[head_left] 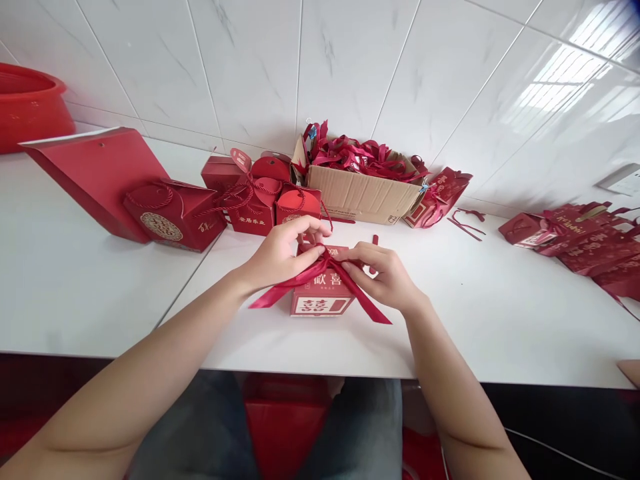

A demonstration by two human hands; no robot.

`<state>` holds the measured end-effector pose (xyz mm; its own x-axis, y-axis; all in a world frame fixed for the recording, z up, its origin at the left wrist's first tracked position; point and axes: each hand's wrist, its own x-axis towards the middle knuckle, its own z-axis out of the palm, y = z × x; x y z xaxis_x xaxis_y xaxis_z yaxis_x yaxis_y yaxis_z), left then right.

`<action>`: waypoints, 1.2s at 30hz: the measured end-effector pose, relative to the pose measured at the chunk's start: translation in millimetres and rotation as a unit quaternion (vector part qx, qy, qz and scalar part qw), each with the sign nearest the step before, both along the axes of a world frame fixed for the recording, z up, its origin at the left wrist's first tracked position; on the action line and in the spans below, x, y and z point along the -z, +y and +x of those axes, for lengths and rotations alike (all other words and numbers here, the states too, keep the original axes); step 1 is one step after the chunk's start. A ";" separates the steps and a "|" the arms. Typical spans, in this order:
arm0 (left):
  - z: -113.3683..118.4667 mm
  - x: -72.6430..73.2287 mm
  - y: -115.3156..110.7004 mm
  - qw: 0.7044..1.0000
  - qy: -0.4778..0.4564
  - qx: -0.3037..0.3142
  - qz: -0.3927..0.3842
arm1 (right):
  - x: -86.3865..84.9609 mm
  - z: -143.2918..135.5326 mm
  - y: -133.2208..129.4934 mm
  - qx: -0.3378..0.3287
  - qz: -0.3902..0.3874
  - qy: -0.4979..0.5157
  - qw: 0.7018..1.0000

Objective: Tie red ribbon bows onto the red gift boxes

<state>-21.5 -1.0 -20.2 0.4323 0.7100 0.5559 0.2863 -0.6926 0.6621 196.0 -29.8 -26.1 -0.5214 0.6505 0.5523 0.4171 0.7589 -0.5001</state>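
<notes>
A small red gift box (320, 305) with a cream label and Chinese characters stands on the white table in front of me. A dark red satin ribbon (369, 305) is looped at its top, with two loose tails spreading down to the left and right. My left hand (290, 252) pinches the ribbon at the upper left of the knot. On the other side, my right hand (375, 270) has thumb and forefinger closed on the ribbon close to the knot. The fingers hide part of the knot and the box top.
Behind the box stands a cardboard box (360, 190) full of red ribbons. Several red gift boxes (255, 207) are grouped at the left, beside a large red folded card piece (100, 177). More red boxes (580, 243) line the right. Ribbon scraps (467, 223) lie near the wall.
</notes>
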 end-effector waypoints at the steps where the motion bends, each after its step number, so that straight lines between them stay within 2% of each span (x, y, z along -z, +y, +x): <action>1: 0.5 0.0 0.1 1.000 -0.003 -0.006 -0.002 | 2.4 -1.6 -0.3 0.003 -0.001 0.005 1.000; 6: 1.3 2.7 1.9 1.000 -0.002 -0.016 -0.012 | 6.8 -3.1 -0.3 0.009 0.026 0.005 1.000; 14: -0.2 3.2 0.8 0.999 0.003 0.031 -0.038 | 6.1 7.0 2.5 -0.011 0.053 -0.028 0.998; 19: -1.1 4.0 0.5 0.999 0.024 0.035 -0.034 | 4.0 10.5 2.6 -0.016 0.054 -0.046 0.997; 26: -3.2 5.8 2.5 0.997 0.072 0.018 0.023 | 3.4 13.9 1.7 -0.022 0.024 -0.079 0.996; 32: -4.8 5.3 2.7 0.996 0.074 0.021 0.038 | -1.2 17.7 -2.1 -0.084 -0.052 -0.074 0.992; 36: -5.5 6.1 2.8 0.996 0.071 0.018 0.044 | -3.6 20.0 -3.8 -0.101 -0.065 -0.084 0.989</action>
